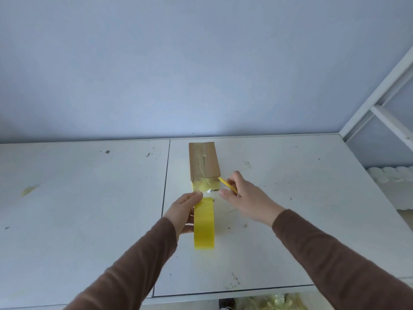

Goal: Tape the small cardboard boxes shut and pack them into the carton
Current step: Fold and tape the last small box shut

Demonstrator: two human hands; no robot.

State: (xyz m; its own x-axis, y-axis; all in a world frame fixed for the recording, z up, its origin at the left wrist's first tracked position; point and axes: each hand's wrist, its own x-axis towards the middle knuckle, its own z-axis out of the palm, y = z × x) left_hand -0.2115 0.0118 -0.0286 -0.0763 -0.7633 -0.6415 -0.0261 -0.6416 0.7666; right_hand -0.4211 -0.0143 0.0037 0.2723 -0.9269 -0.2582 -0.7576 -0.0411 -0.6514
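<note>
One small cardboard box [204, 161] lies lengthwise on the white table [89, 198], yellow tape across its near end. Just before it the left hand [184, 212] grips a yellow tape roll [204, 222] held on edge — thumb on top. The right hand [242, 195] pinches a thin yellow blade-like tool [228, 185] beside the box's near right corner.

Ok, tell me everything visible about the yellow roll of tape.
The yellow roll of tape stands on edge just above the white table, its broad glossy band facing the camera. The left hand grips it from its left side. A stretch of tape runs from it up onto the near end of the small brown cardboard box.
</note>
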